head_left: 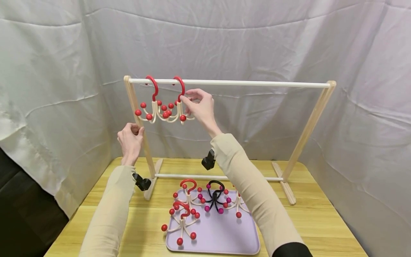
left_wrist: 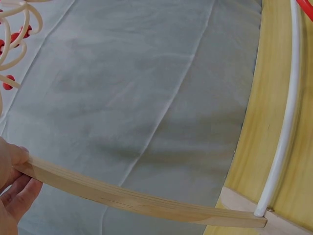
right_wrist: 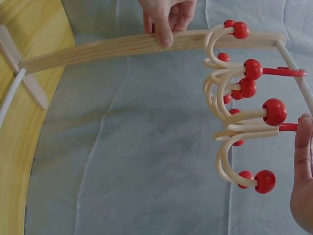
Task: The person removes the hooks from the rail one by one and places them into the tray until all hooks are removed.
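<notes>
My left hand [head_left: 131, 140] pinches the left wooden post [left_wrist: 122, 198] of a hanging rack. Up at the rack's white top rail [head_left: 244, 82], my right hand [head_left: 200, 107] holds a beige multi-arm hanger [head_left: 179, 109] near the base of its red hook, thumb in front; the far fingers are partly hidden. That hook lies over the rail. To its left, a matching hanger [head_left: 154, 109] hangs from the rail by its own red hook. Both have red balls on their arm tips, and their arms are close together, overlapping in the right wrist view.
A lilac tray [head_left: 221, 235] lies on the wooden table [head_left: 96, 214] under the rack. On it are beige hangers with red hooks [head_left: 182, 223] and a black hanger [head_left: 215, 196] with magenta balls. The rack's lower bar [head_left: 192, 176] crosses behind the tray; grey cloth [head_left: 257, 46] surrounds the table.
</notes>
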A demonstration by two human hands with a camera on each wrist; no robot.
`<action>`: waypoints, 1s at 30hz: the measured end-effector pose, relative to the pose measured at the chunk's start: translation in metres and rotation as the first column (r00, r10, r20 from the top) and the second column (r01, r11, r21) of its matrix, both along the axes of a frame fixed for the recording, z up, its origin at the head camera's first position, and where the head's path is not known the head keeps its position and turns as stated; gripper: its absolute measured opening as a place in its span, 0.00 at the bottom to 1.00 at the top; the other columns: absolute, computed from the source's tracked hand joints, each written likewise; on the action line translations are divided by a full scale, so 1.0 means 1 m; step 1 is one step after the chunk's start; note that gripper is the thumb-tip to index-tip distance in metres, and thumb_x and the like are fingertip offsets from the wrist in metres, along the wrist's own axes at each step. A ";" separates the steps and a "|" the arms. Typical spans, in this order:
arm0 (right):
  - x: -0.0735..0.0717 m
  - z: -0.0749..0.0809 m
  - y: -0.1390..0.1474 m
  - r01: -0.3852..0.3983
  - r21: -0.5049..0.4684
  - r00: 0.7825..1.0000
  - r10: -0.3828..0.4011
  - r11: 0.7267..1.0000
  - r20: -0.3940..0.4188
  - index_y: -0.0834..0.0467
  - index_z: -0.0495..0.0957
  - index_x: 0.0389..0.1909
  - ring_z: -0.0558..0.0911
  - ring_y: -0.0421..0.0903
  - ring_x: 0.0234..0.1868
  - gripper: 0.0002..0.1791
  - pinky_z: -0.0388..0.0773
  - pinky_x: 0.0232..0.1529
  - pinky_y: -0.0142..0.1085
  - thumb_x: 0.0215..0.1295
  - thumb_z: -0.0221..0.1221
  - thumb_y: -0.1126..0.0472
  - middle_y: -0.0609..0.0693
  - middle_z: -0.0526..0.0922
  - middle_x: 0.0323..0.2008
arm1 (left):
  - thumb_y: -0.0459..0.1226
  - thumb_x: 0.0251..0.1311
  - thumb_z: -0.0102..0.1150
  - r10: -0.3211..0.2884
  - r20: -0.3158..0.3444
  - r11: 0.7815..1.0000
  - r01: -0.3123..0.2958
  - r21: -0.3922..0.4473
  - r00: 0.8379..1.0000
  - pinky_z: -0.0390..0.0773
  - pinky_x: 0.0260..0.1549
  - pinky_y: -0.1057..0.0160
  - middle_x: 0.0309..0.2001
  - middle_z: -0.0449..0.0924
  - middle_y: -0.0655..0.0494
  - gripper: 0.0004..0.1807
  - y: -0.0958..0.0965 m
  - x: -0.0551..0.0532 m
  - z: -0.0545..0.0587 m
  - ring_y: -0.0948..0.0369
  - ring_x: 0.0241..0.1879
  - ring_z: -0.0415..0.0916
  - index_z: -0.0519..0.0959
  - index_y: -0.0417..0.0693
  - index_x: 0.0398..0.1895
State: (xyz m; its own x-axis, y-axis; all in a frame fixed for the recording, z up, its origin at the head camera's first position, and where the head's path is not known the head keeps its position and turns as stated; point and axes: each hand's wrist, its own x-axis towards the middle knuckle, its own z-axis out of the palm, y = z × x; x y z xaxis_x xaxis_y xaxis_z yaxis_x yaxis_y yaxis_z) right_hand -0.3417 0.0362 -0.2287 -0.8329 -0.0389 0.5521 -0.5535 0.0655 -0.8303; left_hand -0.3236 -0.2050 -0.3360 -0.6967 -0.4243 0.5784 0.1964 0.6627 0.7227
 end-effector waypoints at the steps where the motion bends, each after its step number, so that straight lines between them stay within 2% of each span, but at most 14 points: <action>1: 0.000 0.001 -0.002 0.006 0.003 1.000 -0.006 1.000 0.001 0.63 0.82 0.45 0.79 0.39 0.16 0.13 0.83 0.24 0.37 0.62 0.69 0.62 0.57 0.86 0.31 | 0.35 0.67 0.62 0.001 -0.001 1.000 -0.001 -0.002 1.000 0.74 0.51 0.48 0.40 0.85 0.33 0.12 0.000 0.000 0.000 0.42 0.38 0.82 0.80 0.31 0.44; 6: -0.001 0.003 -0.009 0.033 -0.005 0.999 -0.033 0.999 0.014 0.63 0.82 0.45 0.78 0.39 0.16 0.13 0.82 0.23 0.34 0.62 0.68 0.63 0.57 0.85 0.31 | 0.35 0.67 0.62 0.008 -0.005 1.000 -0.008 -0.008 1.000 0.74 0.52 0.48 0.40 0.86 0.34 0.12 -0.001 -0.001 0.001 0.42 0.38 0.82 0.81 0.31 0.44; 11: -0.005 0.004 -0.013 0.052 -0.014 0.999 -0.052 0.999 0.013 0.64 0.82 0.44 0.78 0.40 0.16 0.11 0.83 0.24 0.38 0.63 0.66 0.64 0.57 0.85 0.30 | 0.35 0.67 0.62 0.012 -0.004 1.000 -0.012 -0.003 1.000 0.74 0.50 0.49 0.39 0.86 0.34 0.12 0.000 -0.001 0.001 0.42 0.37 0.82 0.81 0.31 0.44; 15: -0.007 0.005 -0.014 0.064 -0.013 0.998 -0.064 0.998 0.009 0.65 0.82 0.42 0.80 0.39 0.17 0.09 0.84 0.26 0.36 0.64 0.65 0.65 0.60 0.86 0.32 | 0.35 0.67 0.62 0.008 0.001 1.000 -0.008 -0.003 1.000 0.75 0.48 0.50 0.40 0.86 0.34 0.12 0.001 0.000 0.000 0.42 0.38 0.82 0.80 0.31 0.44; 20: -0.007 0.005 -0.012 0.062 -0.028 0.998 -0.062 0.998 0.008 0.67 0.81 0.42 0.88 0.49 0.26 0.08 0.85 0.32 0.33 0.65 0.64 0.67 0.65 0.87 0.35 | 0.35 0.67 0.62 0.007 0.005 1.000 -0.007 0.001 1.000 0.75 0.45 0.52 0.40 0.86 0.34 0.13 0.003 -0.001 0.000 0.43 0.37 0.82 0.80 0.31 0.45; 23: -0.007 0.006 -0.009 0.063 -0.026 0.998 -0.063 0.998 0.005 0.67 0.81 0.42 0.89 0.53 0.30 0.08 0.86 0.35 0.34 0.65 0.64 0.67 0.65 0.88 0.36 | 0.35 0.67 0.62 0.010 0.004 1.000 -0.010 0.005 1.000 0.75 0.46 0.52 0.40 0.86 0.35 0.12 0.003 -0.001 0.000 0.43 0.37 0.82 0.81 0.31 0.45; 30: -0.006 0.005 0.001 0.074 -0.031 0.997 -0.074 0.997 0.008 0.67 0.82 0.41 0.89 0.47 0.29 0.08 0.86 0.37 0.34 0.65 0.64 0.67 0.65 0.88 0.37 | 0.35 0.67 0.62 0.009 0.010 1.000 -0.009 0.011 1.000 0.75 0.50 0.49 0.40 0.86 0.34 0.12 0.004 -0.002 0.001 0.42 0.38 0.82 0.80 0.32 0.44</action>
